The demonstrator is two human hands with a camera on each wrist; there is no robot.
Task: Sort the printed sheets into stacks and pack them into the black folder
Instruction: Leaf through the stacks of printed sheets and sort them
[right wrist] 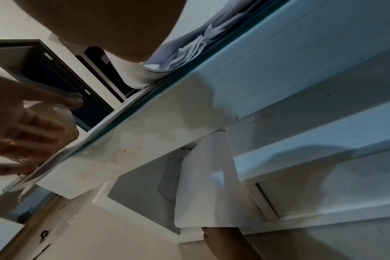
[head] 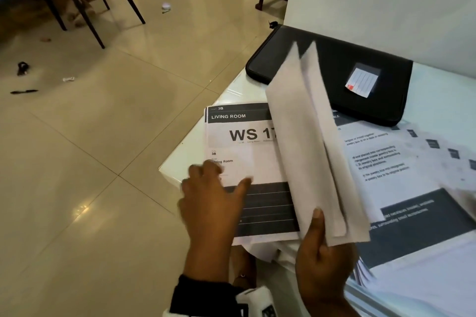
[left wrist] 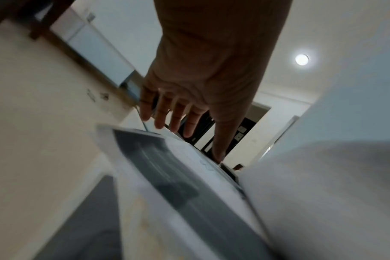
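**Sorting in hand: right grip raises a sheaf, left grip spread on the sorted stack**

My right hand [head: 325, 262] pinches the near edge of a sheaf of white printed sheets [head: 307, 141], thumb on the blank back face — the sheaf stands tilted up off the glossy white surface [head: 233, 92], its long axis running away from me toward the closed black zip folder [head: 334, 72] at the far edge. My left hand [head: 213, 198] lies with fingers spread and straight on the near part of the "LIVING ROOM" printed stack [head: 239, 141], which sits at the surface's left corner, just left of the raised sheaf. More printed sheets [head: 401, 175] fan out flat to the right, partly under the folder's near edge.

I judge sorting is not finished and packing not begun. The next move turns on this: the receiving stack lies leftward of the right grip and already under the left, so the left hand is the nearer one to take a sheet. The folder lies well beyond both hands.
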